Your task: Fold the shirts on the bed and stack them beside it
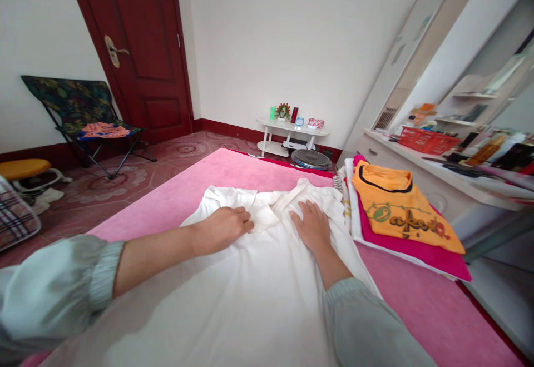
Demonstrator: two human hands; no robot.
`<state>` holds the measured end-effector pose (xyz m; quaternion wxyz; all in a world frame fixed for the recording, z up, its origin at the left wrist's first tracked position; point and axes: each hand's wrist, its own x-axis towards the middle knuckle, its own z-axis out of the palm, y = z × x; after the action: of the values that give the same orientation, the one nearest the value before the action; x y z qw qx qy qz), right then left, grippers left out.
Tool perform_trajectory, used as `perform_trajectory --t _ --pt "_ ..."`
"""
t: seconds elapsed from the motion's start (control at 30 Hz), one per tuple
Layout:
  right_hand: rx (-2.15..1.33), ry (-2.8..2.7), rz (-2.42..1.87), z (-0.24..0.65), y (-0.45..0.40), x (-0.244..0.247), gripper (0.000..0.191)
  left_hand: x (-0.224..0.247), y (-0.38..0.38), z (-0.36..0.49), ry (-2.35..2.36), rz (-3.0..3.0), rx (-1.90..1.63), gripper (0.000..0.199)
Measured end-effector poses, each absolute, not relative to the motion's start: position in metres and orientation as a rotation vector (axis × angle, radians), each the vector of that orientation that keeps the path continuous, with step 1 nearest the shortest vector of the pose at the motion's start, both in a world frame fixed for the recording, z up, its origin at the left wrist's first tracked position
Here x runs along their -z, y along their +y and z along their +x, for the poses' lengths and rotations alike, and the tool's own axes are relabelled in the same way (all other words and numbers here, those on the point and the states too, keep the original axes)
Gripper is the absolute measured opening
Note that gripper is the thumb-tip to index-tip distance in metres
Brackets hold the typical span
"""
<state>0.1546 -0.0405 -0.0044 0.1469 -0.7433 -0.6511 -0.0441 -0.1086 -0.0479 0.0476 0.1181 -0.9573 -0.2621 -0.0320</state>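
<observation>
A white collared shirt lies spread over the pink bedding, its collar at the far end. My left hand rests beside the collar's left part with its fingers curled together on the fabric; the fingertips are partly hidden. On the right of the collar, my right hand lies flat on the shirt with the fingers spread. Soft wrinkles run down the cloth from the collar.
Folded clothes, an orange T-shirt on top, are stacked at the right. Beyond stands a dresser with a red basket. A small white table, a folding chair and a yellow stool stand farther off.
</observation>
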Motion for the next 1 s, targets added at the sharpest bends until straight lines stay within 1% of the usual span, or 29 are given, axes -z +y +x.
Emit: perform_trajectory --t 0.07,0.13,0.2,0.27,0.33,0.43,0.5,0.6,0.67,0.77,0.83,0.9,1.0 --pt "0.137 -1.881 -2.129 0.155 -0.04 0.005 0.052 -0.072 -0.015 -0.108 -0.923 -2.77 0.039 0.011" --pt "0.14 -1.884 -2.122 0.156 -0.04 0.005 0.052 -0.103 0.026 -0.107 -1.393 -2.519 0.201 0.009" --pt "0.123 -1.879 -2.127 0.157 -0.039 0.005 0.052 -0.129 0.061 -0.102 -1.569 -2.325 0.346 0.021" --pt "0.102 -1.876 -2.136 0.158 -0.038 0.006 0.052 -0.136 0.081 -0.092 -1.69 -2.176 0.432 0.03" --pt "0.092 -1.882 -2.135 0.159 -0.037 0.006 0.052 -0.121 0.079 -0.075 -1.753 -2.155 0.464 0.036" --pt "0.089 -1.882 -2.129 0.159 -0.037 0.006 0.051 -0.068 0.051 -0.048 -1.729 -2.385 0.472 0.036" --pt "0.088 -1.874 -2.122 0.159 -0.037 0.006 0.051 -0.031 0.029 -0.037 -1.709 -2.505 0.479 0.04" --pt "0.114 -1.866 -2.099 0.158 -0.04 0.006 0.049 0.002 0.012 -0.035 -1.711 -2.507 0.564 0.049" --pt "0.158 -1.858 -2.08 0.158 -0.04 0.003 0.046 0.009 0.012 -0.038 -1.721 -2.504 0.593 0.051" --pt "0.231 -1.892 -2.067 0.161 -0.034 -0.009 0.038 0.007 0.015 -0.039 -1.729 -2.508 0.606 0.052" --pt "0.2 -1.928 -2.114 0.168 -0.022 -0.023 0.033 0.005 0.016 -0.038 -1.737 -2.505 0.607 0.052" --pt "0.174 -1.895 -2.2 0.181 -0.003 -0.038 0.032 0.005 0.016 -0.036 -1.74 -2.5 0.61 0.052" --pt "0.319 -1.761 -2.275 0.202 0.027 -0.052 0.031 0.006 0.016 -0.035 -1.738 -2.492 0.627 0.05"
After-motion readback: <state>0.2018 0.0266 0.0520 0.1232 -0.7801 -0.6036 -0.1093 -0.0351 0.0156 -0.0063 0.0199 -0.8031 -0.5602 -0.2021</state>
